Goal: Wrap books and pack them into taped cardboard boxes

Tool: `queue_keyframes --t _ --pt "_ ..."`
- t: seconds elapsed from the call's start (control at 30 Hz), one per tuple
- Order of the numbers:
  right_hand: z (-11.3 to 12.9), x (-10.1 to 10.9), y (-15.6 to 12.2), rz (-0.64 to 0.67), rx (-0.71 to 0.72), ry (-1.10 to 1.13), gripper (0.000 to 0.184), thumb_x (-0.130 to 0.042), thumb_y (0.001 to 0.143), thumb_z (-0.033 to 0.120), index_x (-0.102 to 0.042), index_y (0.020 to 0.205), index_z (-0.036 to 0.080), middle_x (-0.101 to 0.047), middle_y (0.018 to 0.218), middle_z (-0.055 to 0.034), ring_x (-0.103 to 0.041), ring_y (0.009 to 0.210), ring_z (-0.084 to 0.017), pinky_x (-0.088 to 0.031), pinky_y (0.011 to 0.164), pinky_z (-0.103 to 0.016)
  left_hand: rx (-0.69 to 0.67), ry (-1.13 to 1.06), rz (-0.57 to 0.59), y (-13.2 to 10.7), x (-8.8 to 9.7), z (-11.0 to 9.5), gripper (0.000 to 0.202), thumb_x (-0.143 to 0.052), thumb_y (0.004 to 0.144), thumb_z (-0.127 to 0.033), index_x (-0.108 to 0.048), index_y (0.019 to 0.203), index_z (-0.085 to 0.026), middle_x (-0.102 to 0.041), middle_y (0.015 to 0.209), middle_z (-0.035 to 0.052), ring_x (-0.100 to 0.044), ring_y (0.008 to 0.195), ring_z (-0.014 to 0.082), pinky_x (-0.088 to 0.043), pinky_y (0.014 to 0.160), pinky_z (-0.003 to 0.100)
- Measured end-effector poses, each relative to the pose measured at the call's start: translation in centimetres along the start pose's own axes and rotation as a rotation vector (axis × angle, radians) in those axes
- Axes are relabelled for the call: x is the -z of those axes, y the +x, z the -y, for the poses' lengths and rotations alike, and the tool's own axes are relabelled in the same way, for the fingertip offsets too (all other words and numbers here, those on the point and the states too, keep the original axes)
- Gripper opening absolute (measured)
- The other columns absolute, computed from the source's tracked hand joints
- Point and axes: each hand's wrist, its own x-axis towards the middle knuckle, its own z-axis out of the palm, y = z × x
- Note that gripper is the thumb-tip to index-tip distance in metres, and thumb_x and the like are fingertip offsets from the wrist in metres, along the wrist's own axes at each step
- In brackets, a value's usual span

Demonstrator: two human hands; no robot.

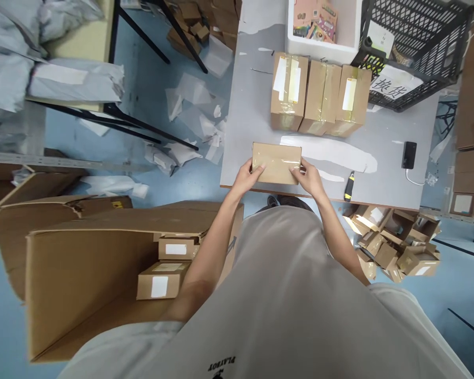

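Note:
Between my two hands is a small brown cardboard box (277, 162), held near the front edge of the grey table (253, 105). My left hand (248, 176) grips its left end, thumb on top. On the right end, my right hand (307, 176) closes with thumb and fingers. Clear tape shows across the box's face. Beyond it stand three taped cardboard boxes (322, 97) side by side, two with white labels facing up. A yellow and black utility knife (349, 187) lies to the right of my right hand.
At the back are a white foam box (324, 52) with colourful packets and a black plastic crate (414, 79). A phone (409, 155) with a cable lies at right. A large open carton (90, 279) holding boxes stands at left. Opened boxes (395, 242) are piled at lower right.

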Motion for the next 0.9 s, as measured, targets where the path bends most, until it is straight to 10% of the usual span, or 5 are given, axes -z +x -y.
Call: queue_keyframes --t 0.23,0.5,0.9 --pt "-2.0 0.9 -2.8 -0.059 0.017 0.097 0.072 -0.082 0.09 0.071 -0.081 0.143 0.022 -0.08 0.148 -0.0079 -0.073 0.141 -0.037 -0.058 0.125 -0.057 0.027 -0.056 0.037 -0.8 -0.6 3.3 0.085 -0.092 0.077 -0.053 -0.067 0.149 -0.014 -0.069 0.16 0.0189 -0.071 0.142 0.0345 -0.058 0.124 0.05" --pt "-8.8 -2.8 -7.4 -0.064 -0.184 0.087 0.078 -0.078 0.081 0.089 -0.09 0.117 0.021 -0.078 0.152 -0.0123 -0.069 0.149 -0.039 -0.052 0.131 -0.054 0.291 -0.064 0.01 -5.0 -2.7 9.6 0.095 -0.085 0.065 -0.012 -0.063 0.157 -0.012 -0.067 0.162 0.0213 -0.065 0.151 0.0377 -0.055 0.127 0.054" --pt "-11.3 -3.3 -6.8 -0.107 -0.201 0.083 0.089 -0.076 0.083 0.087 -0.083 0.134 0.015 -0.077 0.151 -0.0172 -0.074 0.142 -0.038 -0.052 0.13 -0.055 0.26 0.001 0.064 -4.5 -3.6 10.0 0.103 -0.098 0.072 -0.031 -0.053 0.162 -0.013 -0.063 0.165 0.0248 -0.064 0.152 0.0389 -0.05 0.13 0.054"
